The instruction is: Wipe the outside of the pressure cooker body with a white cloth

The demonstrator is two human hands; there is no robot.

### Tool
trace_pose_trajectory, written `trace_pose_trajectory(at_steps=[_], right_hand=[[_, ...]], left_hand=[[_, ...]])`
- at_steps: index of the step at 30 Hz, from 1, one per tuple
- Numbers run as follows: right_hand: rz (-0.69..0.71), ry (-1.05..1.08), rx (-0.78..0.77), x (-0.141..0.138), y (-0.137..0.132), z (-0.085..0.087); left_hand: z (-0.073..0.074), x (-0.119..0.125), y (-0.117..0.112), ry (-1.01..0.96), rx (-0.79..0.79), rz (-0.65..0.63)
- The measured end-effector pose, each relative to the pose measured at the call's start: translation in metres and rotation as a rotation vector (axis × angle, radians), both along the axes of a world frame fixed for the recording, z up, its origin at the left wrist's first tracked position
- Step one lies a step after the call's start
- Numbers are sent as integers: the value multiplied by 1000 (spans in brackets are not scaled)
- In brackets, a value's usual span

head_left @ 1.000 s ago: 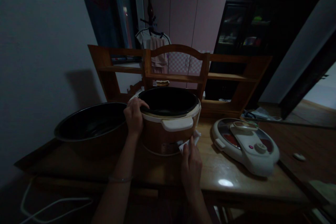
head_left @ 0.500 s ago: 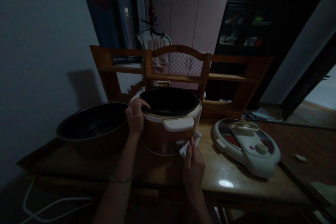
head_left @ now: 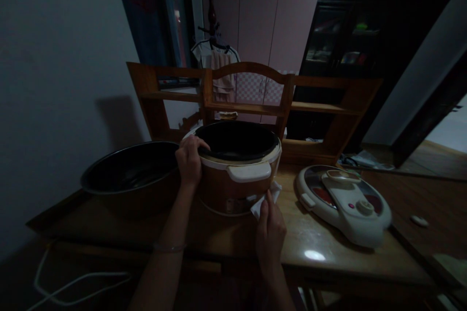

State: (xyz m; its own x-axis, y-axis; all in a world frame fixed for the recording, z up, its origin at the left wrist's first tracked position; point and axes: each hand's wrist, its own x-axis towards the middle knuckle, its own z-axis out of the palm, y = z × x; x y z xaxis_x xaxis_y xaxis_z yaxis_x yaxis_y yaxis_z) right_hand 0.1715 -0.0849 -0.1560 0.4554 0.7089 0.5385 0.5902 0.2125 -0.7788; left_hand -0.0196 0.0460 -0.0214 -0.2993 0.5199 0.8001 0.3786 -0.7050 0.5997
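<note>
A brown electric cooker body [head_left: 219, 182] with a white rim and a dark hollow inside stands mid-table. My left hand [head_left: 190, 158] grips its upper left rim, the fingers curled over the edge. Against its lower right side my right hand [head_left: 270, 226] presses a white cloth or tissue [head_left: 260, 206], pinched in the fingers. To the left sits a wide black inner pot [head_left: 131, 175], close to my left wrist. The cooker's lid [head_left: 343, 204], pale with a see-through window and a knob, lies at the right.
The wooden table [head_left: 302, 238] has a shelf rack [head_left: 251, 107] along its back. A white cord [head_left: 80, 279] hangs at the lower left. A wall [head_left: 62, 82] rises on the left; a pink cabinet [head_left: 257, 24] and a dark cabinet [head_left: 335, 73] stand behind.
The whole view has shifted slightly, so things appear a little further right. Both hands keep their places on the cooker and the cloth.
</note>
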Motion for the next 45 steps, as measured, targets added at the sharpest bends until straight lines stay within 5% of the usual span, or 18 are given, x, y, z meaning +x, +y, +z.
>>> trace_pose_trajectory(at_steps=[16, 21, 30, 45], right_hand=[[15, 16, -6, 1, 0, 1], [37, 16, 106, -2, -5, 9], [281, -182, -31, -11, -2, 9], [265, -144, 4, -10, -4, 3]], left_hand=[[-1, -1, 2, 9, 5, 14], [-1, 0, 1, 3, -4, 8], [-1, 0, 1, 0, -9, 7], [-1, -1, 1, 16, 0, -2]])
